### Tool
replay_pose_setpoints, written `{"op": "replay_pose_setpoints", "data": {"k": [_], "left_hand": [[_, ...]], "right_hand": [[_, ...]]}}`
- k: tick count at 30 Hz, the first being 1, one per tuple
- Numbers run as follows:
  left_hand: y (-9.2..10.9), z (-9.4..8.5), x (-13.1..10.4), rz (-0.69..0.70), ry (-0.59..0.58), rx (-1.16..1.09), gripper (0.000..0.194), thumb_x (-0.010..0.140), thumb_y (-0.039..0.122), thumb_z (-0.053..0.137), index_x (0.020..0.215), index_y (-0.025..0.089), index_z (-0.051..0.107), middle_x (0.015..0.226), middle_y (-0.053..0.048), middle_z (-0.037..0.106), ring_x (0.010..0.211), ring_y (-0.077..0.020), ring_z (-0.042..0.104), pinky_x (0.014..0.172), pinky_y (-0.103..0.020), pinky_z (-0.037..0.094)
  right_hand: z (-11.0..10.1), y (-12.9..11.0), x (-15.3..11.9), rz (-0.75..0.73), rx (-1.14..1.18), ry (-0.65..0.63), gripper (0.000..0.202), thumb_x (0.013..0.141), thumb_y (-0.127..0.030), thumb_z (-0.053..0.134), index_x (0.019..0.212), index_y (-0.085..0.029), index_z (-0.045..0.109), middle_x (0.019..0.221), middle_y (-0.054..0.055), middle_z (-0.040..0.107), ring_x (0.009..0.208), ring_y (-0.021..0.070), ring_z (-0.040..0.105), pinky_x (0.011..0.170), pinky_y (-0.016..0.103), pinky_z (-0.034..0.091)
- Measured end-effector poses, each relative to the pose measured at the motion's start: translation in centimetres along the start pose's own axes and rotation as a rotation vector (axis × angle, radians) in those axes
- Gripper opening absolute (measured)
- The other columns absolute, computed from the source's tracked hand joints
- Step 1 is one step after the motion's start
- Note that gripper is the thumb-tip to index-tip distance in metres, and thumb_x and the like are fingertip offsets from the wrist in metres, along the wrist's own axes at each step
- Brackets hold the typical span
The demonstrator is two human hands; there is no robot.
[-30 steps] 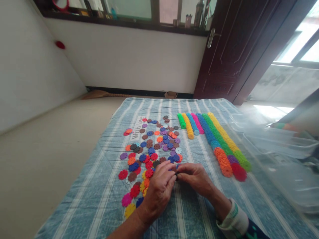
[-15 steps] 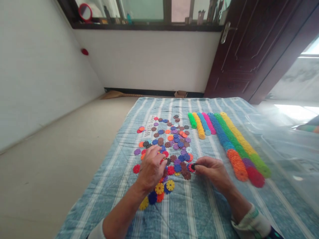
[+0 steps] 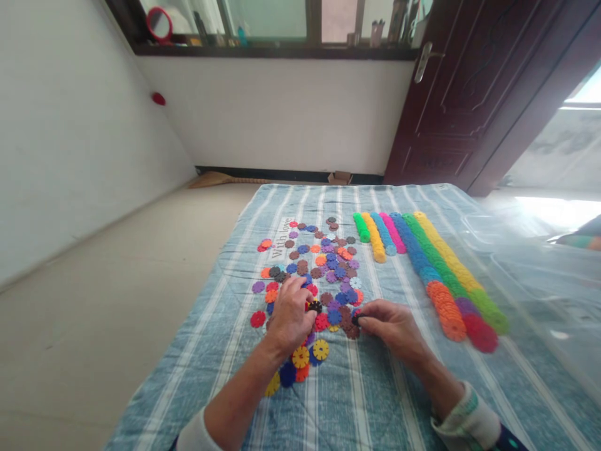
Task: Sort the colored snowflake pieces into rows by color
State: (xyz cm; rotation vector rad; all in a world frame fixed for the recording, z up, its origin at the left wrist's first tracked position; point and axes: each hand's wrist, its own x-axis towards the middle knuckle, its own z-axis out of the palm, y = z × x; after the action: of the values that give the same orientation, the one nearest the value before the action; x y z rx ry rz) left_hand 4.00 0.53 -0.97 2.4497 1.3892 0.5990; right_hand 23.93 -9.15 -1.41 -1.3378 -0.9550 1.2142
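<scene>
Notched plastic snowflake discs [image 3: 334, 316] in many colours lie scattered and overlapping on a striped cloth. Over the near left of this spread is my left hand [image 3: 292, 316], fingers curled, with a black snowflake disc [image 3: 315, 307] between thumb and index fingertips. My right hand [image 3: 392, 324] pinches another black snowflake disc [image 3: 357, 318] at the right edge of the spread, close to some brown discs [image 3: 350, 329]. Discs under my left palm are hidden. Yellow, blue and orange discs [image 3: 300, 357] lie nearer, below my left wrist.
Overlapping rows of discs sorted by colour, among them a yellow row [image 3: 444, 250] and an orange row [image 3: 446, 311], lie to the right. Blurry clear plastic containers [image 3: 530, 269] stand at the right edge. Beyond the cloth [image 3: 385, 388] are a wall and a dark red door [image 3: 451, 94].
My right hand has shifted slightly left with its black disc. My left hand has moved a little right and down, and the black disc at its fingertips now shows clearly.
</scene>
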Motion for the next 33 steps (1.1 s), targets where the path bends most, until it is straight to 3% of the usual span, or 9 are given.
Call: {"op": "replay_pose_setpoints", "data": {"k": [3, 10, 14, 20, 22, 25, 28, 30, 33], "left_hand": [[0.2, -0.1, -0.1, 0.007, 0.044, -0.040, 0.010, 0.062, 0.008, 0.063, 0.067, 0.017, 0.061, 0.124, -0.016, 0.061, 0.127, -0.0336, 0.046, 0.107, -0.052, 0.039], [1.7, -1.2, -1.0, 0.073, 0.080, -0.175, 0.012, 0.070, 0.014, 0.062, 0.060, 0.019, 0.060, 0.120, -0.010, 0.065, 0.124, -0.0299, 0.050, 0.105, -0.053, 0.040], [3.8, -1.2, -2.0, 0.093, -0.036, -0.390, 0.013, 0.074, 0.014, 0.061, 0.064, 0.021, 0.065, 0.116, -0.006, 0.068, 0.120, -0.0254, 0.055, 0.104, -0.048, 0.043], [5.5, -0.6, -3.0, 0.120, -0.119, -0.511, 0.020, 0.077, 0.011, 0.056, 0.066, 0.022, 0.068, 0.105, -0.002, 0.071, 0.110, -0.0204, 0.061, 0.101, -0.039, 0.047], [4.9, -0.8, -2.5, 0.169, -0.097, -0.443, 0.018, 0.077, 0.013, 0.056, 0.070, 0.022, 0.070, 0.106, -0.003, 0.070, 0.108, -0.0198, 0.061, 0.098, -0.037, 0.049], [2.2, -1.9, -0.7, 0.168, 0.034, -0.201, 0.018, 0.079, 0.015, 0.055, 0.084, 0.021, 0.071, 0.116, -0.008, 0.066, 0.116, -0.0227, 0.055, 0.102, -0.041, 0.045], [-1.6, -3.4, 1.7, -0.012, 0.177, 0.132, 0.018, 0.078, 0.013, 0.053, 0.083, 0.017, 0.070, 0.118, -0.013, 0.062, 0.121, -0.0283, 0.049, 0.107, -0.046, 0.038], [-3.7, -4.1, 2.9, -0.144, 0.158, 0.276, 0.017, 0.077, 0.020, 0.057, 0.086, 0.015, 0.070, 0.125, -0.015, 0.057, 0.126, -0.0342, 0.043, 0.105, -0.049, 0.038], [-5.5, -4.4, 3.4, -0.236, 0.061, 0.358, 0.023, 0.076, 0.029, 0.061, 0.092, 0.016, 0.071, 0.133, -0.015, 0.052, 0.131, -0.0392, 0.036, 0.104, -0.053, 0.037]], "right_hand": [[0.6, 0.1, -0.1, 0.006, 0.060, -0.058, 0.018, 0.064, -0.033, 0.075, 0.070, -0.018, 0.069, 0.066, 0.002, 0.071, 0.063, 0.0162, 0.064, 0.064, 0.028, 0.050], [1.5, 0.6, -0.3, -0.065, -0.008, -0.023, 0.018, 0.065, -0.034, 0.076, 0.072, -0.019, 0.072, 0.070, 0.001, 0.069, 0.067, 0.0153, 0.062, 0.065, 0.028, 0.051], [1.6, 0.3, -0.5, -0.131, 0.046, -0.011, 0.017, 0.063, -0.033, 0.078, 0.072, -0.020, 0.072, 0.085, 0.004, 0.071, 0.080, 0.0186, 0.064, 0.070, 0.029, 0.053], [1.2, 0.0, -0.8, -0.028, 0.068, -0.055, 0.017, 0.065, -0.034, 0.078, 0.073, -0.019, 0.073, 0.067, 0.001, 0.068, 0.059, 0.0131, 0.061, 0.059, 0.025, 0.050], [1.0, 0.2, -0.8, -0.021, 0.063, -0.062, 0.017, 0.065, -0.033, 0.079, 0.073, -0.019, 0.073, 0.067, 0.001, 0.068, 0.060, 0.0134, 0.061, 0.059, 0.025, 0.050], [0.9, 0.6, -0.7, -0.004, 0.105, -0.065, 0.021, 0.065, -0.035, 0.079, 0.075, -0.019, 0.074, 0.072, 0.003, 0.070, 0.065, 0.0158, 0.064, 0.063, 0.027, 0.052], [0.9, 0.8, -0.6, -0.002, 0.113, -0.055, 0.022, 0.063, -0.036, 0.079, 0.074, -0.018, 0.073, 0.072, 0.004, 0.070, 0.065, 0.0165, 0.064, 0.063, 0.028, 0.053], [1.1, 0.8, -0.6, -0.010, 0.074, -0.048, 0.020, 0.063, -0.035, 0.079, 0.072, -0.018, 0.073, 0.068, 0.003, 0.069, 0.062, 0.0154, 0.062, 0.060, 0.027, 0.051], [1.2, 0.7, -0.6, -0.018, 0.015, -0.046, 0.016, 0.064, -0.033, 0.077, 0.071, -0.019, 0.073, 0.062, 0.001, 0.066, 0.058, 0.0134, 0.059, 0.056, 0.024, 0.048]]}}
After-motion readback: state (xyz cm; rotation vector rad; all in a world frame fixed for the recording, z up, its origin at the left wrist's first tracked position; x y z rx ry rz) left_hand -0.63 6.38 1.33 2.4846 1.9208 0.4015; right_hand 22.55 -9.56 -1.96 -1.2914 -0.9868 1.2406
